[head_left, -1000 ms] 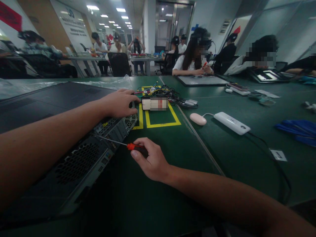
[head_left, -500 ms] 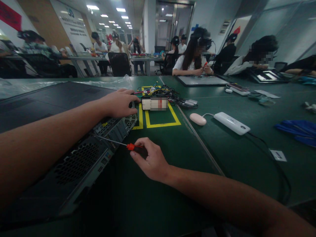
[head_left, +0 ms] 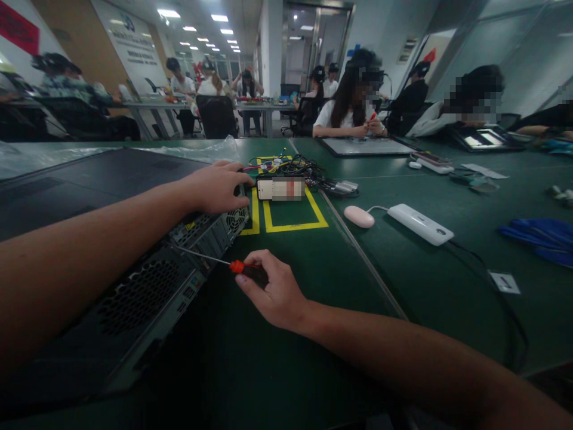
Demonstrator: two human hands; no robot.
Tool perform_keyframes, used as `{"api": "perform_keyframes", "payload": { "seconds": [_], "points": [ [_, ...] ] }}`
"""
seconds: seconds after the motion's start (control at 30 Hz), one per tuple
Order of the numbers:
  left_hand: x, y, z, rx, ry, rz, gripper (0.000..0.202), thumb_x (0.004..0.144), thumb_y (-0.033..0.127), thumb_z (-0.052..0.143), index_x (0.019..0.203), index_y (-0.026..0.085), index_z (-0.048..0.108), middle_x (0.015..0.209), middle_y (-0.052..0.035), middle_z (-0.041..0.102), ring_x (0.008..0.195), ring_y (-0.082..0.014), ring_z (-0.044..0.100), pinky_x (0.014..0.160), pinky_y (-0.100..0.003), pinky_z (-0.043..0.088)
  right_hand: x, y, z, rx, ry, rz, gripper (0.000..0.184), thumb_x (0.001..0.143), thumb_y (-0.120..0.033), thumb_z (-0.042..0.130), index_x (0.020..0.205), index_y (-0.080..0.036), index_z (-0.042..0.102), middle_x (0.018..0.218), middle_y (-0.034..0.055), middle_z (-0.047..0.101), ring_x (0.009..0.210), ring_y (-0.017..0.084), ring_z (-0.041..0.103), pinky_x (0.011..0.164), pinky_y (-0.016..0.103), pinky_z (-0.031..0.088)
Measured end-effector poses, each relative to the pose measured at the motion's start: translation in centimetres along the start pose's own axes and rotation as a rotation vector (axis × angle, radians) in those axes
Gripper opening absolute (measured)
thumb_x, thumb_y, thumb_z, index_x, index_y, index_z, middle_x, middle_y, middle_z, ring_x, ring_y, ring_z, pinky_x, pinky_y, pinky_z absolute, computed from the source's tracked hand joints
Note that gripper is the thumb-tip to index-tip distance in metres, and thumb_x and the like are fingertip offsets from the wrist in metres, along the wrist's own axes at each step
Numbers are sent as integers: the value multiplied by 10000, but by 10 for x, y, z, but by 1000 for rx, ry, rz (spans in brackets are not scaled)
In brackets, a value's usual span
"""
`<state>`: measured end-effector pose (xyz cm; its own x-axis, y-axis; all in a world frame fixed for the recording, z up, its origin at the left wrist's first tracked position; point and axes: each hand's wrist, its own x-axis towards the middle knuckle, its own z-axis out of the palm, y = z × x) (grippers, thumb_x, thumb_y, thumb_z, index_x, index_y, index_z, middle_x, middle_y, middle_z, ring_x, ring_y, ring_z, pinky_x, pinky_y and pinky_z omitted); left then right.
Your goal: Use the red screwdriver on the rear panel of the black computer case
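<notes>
A black desktop computer case (head_left: 111, 185) lies at the left, its vented back panel facing right. My left hand (head_left: 217, 186) rests over the case's far back corner, fingers spread and curved over the edge. In my right hand (head_left: 275, 286) is a screwdriver (head_left: 237, 267) with a red and black handle, gripped between thumb and fingers. Its long thin shaft points left, and the tip reaches the back panel beside the honeycomb vent. Whether the tip sits in a screw is too small to tell.
Beyond the case are a phone (head_left: 280, 188), tangled cables (head_left: 304, 167) and yellow tape (head_left: 295, 227). To the right lie a pink oval device (head_left: 359, 217), a white power bank (head_left: 419, 224) and blue cloth (head_left: 539, 239). A person (head_left: 353, 101) sits opposite, a flat panel (head_left: 367, 146) before them.
</notes>
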<state>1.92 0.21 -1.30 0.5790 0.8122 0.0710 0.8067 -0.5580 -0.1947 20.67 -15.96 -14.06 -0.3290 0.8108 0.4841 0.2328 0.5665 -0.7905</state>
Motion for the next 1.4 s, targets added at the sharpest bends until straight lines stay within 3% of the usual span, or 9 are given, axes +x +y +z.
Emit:
{"api": "perform_keyframes", "payload": {
  "seconds": [0.73,1.2,1.4],
  "points": [
    [0,2,-1,2,-9,-7,649,930,557,506,1481,247,652,1643,-100,519,1524,-378,452,1291,-506,278,0,-2,0,28,-8,28,191,997,-390,655,1088,-226,616,969,26,697,747,154,616,712,306,521],
    [-1,1,0,-7,3,-1,658,924,569,501,1476,246,656,1624,-109,529,1512,-385,465,1285,-513,290,2,-2,-2,-31,-1,-65,232,1078,-403,565,1109,-203,677,1021,63,716,894,195,669,824,347,548],
    [0,0,1,4,17,13,620,935,561,522,1455,257,671,1600,-102,549,1496,-368,484,1274,-507,319,0,-4,-3,7,-5,-14,254,978,-391,689,1155,-231,602,1050,46,720,887,199,681,807,355,558]
  ]
}}
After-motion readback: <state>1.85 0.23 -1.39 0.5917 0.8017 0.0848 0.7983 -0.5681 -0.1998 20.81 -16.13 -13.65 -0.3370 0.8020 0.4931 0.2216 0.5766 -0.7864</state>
